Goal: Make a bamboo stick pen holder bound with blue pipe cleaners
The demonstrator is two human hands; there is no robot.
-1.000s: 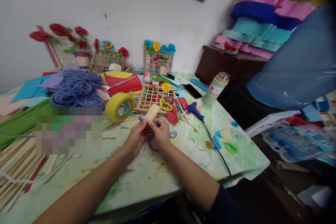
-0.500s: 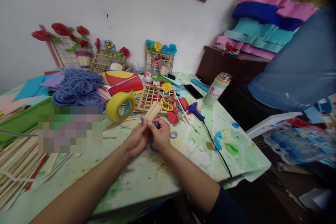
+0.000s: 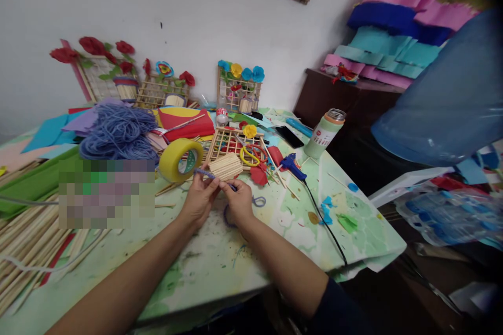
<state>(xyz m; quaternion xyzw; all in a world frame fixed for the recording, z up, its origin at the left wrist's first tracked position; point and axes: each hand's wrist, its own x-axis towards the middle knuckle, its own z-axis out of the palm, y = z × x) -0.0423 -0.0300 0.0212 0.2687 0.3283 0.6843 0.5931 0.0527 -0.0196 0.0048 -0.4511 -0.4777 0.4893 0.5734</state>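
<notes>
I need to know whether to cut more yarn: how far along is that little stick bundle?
Done: the stick bundle is gathered into a flat row, and decorated frames stand at the wall. In hand: the left hand grips the bundle while the right hand pinches blue yarn at its lower edge. Left, apparently: the wrapping, since the sticks show almost bare.

A person's bare left hand [image 3: 199, 198] and right hand [image 3: 238, 204], forearms uncovered, with a dark navy sleeve [image 3: 334, 306] on the right upper arm.
</notes>
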